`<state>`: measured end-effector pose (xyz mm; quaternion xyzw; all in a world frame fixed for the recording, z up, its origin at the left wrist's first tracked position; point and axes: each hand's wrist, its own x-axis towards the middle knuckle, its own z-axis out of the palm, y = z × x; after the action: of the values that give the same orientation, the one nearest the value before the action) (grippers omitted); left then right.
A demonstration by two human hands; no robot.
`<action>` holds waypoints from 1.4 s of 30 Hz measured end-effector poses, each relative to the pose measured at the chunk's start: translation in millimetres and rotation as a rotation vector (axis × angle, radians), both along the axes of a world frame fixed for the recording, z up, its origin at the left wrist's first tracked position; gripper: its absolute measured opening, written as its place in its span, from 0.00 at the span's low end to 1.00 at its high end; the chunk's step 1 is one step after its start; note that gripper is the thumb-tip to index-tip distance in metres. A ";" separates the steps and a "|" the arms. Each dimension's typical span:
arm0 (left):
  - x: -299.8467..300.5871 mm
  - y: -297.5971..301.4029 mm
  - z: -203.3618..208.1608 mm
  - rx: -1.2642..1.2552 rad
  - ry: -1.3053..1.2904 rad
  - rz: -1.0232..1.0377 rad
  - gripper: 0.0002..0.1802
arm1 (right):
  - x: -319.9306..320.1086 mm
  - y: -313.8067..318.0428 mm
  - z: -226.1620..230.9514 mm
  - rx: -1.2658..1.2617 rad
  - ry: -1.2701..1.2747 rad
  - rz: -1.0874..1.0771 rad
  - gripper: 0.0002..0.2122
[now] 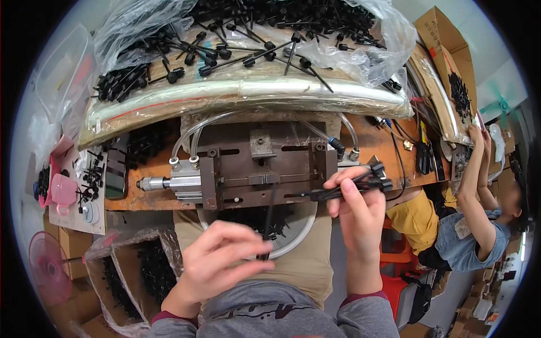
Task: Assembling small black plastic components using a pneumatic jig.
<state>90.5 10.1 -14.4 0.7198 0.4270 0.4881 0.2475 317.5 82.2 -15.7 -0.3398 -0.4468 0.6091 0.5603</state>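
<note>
My left hand point(222, 262), a little blurred, is over my lap with a thin black plastic rod point(268, 222) between its fingertips. The rod's thick end is at the fingers, and its thin end points up toward the small metal block point(264, 178) in the middle of the fixture. To the right, my right hand point(360, 211) is closed around several black rods with knobbed ends point(352, 188), lying crosswise in the fingers. Both hands are at the near side of the brown metal fixture point(248, 141). Beneath it, a round white-rimmed basket point(307, 225) of black rods rests on my lap.
A heap of black rods point(287, 17) lies on a plastic-wrapped carton point(248, 90) behind the fixture. Clear hoses point(186, 135) run to its cylinders. Boxes of black parts point(135, 276) and a pink fan point(51, 265) are left. A co-worker point(468, 225) sits at right.
</note>
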 end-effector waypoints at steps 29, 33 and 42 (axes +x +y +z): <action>25.2 31.4 -40.4 0.122 0.583 0.276 0.13 | -3.7 -19.0 -32.5 1.088 -0.893 -0.405 0.16; 23.8 31.3 -42.8 0.119 0.552 0.263 0.12 | -4.5 -20.4 -37.5 1.113 -0.928 -0.442 0.15; 23.2 11.2 -40.5 -0.055 -0.032 0.184 0.15 | -15.8 37.4 16.2 1.284 -1.013 -0.583 0.16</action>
<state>113.7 21.3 -54.9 0.6626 0.5004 0.5084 0.2282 301.7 119.6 0.5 -0.2889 -0.7948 -0.1535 0.5111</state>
